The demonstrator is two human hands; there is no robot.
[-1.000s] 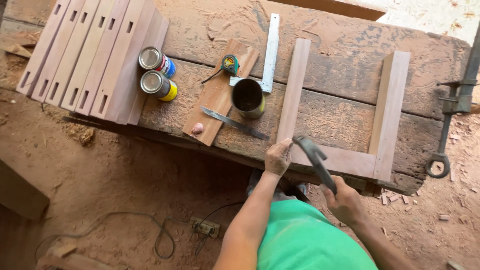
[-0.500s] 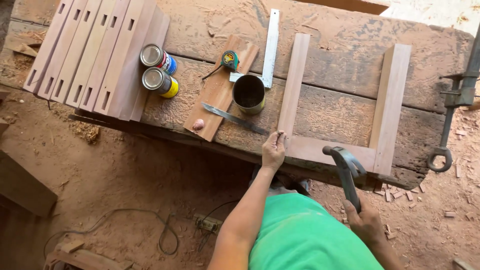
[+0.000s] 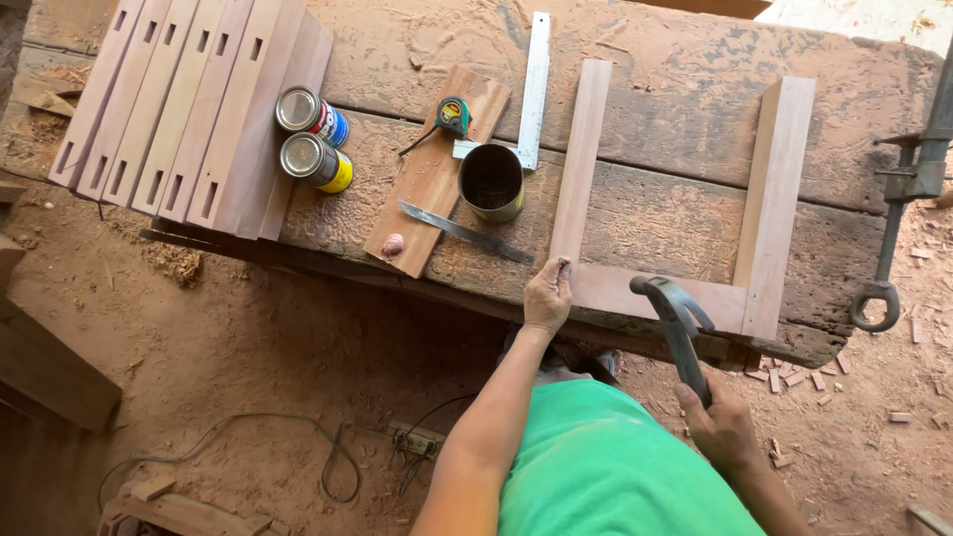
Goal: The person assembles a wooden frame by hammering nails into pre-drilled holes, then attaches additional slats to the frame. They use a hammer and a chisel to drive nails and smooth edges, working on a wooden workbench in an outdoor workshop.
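Fingers of the left hand (image 3: pixel 548 295) are pressed together on the near left corner of the U-shaped frame of pale reddish wooden slats (image 3: pixel 665 293), pinching something too small to make out. The frame lies flat on the worn, rough wooden surface (image 3: pixel 685 119), its open end pointing away from the person and its cross slat along the surface's near edge. The right hand (image 3: pixel 722 425) is closed around the handle of a dark metal claw hammer (image 3: pixel 677 320), whose head hovers just above the frame's cross slat, right of the left hand.

Just left of the frame stands an open dark-mouthed tin can (image 3: pixel 491 182), with a steel try square (image 3: pixel 529 94) touching it on the far side. Left of the frame again lies a short flat reddish board (image 3: pixel 429 179), carrying a small green and yellow tape measure (image 3: pixel 453 114); a thin metal blade (image 3: pixel 464 232) lies across its near end. Farther left of the frame two lidded tins (image 3: pixel 310 137) lie on their sides beside a stack of long mortised wooden slats (image 3: pixel 189 109). A metal clamp (image 3: pixel 898 213) hangs off the surface's end, right of the frame.
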